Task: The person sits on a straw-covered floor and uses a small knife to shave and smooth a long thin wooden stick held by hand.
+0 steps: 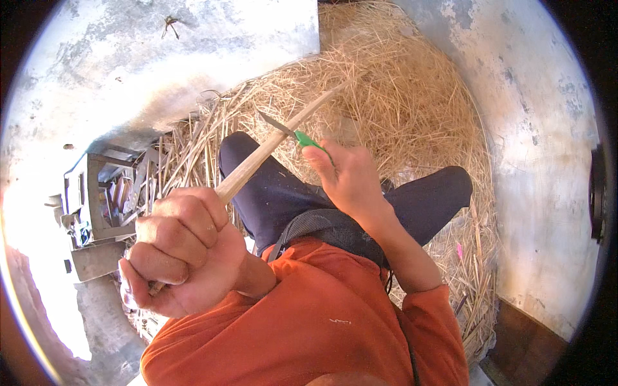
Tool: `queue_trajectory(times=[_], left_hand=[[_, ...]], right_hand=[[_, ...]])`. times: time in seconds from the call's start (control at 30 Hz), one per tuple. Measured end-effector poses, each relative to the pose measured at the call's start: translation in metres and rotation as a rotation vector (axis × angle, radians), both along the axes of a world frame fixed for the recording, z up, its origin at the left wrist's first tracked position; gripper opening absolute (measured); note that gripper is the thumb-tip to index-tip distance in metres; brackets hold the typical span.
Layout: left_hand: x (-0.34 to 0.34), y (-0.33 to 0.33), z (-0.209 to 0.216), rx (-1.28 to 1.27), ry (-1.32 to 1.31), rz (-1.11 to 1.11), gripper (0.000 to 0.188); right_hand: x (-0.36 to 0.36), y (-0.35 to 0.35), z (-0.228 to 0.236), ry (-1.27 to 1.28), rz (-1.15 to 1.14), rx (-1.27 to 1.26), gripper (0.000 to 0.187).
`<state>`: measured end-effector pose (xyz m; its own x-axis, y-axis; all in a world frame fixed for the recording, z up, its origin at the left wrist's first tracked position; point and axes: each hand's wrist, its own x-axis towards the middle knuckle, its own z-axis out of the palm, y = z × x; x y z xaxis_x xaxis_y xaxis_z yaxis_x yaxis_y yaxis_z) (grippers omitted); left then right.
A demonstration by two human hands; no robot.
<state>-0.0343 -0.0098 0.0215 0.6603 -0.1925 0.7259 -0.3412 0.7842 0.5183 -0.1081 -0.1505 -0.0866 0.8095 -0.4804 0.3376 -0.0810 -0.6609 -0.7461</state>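
Left fingers [181,222] grip 1 pale stick [257,159], right fingers [320,162] 1 green-handled knife [302,136]; a box [114,232] holds jumbled items [120,193].

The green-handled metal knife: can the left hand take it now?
Probably not: the left hand is closed around the pale, tapered wooden stick, and the right hand grips the knife.

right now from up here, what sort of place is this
It looks like a shed or a walled corner of a yard, perhaps rural: loose dry straw is spread thickly around, the pale wall at right is stained, and an old wooden frame stands at left.
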Motion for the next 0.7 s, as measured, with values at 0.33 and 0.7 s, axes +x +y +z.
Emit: queue_trajectory(times=[0.33, 0.7], left_hand=[[-0.013, -0.008, 0.038, -0.075, -0.096, -0.211, 0.041], [-0.019, -0.011, 0.018, 0.006, -0.072, -0.103, 0.042]], right_hand=[[-0.033, 0.028, 0.046, -0.105, 0.0, 0.236, 0.029], [-0.025, 0.024, 0.037, -0.056, 0.046, 0.107, 0.029]])
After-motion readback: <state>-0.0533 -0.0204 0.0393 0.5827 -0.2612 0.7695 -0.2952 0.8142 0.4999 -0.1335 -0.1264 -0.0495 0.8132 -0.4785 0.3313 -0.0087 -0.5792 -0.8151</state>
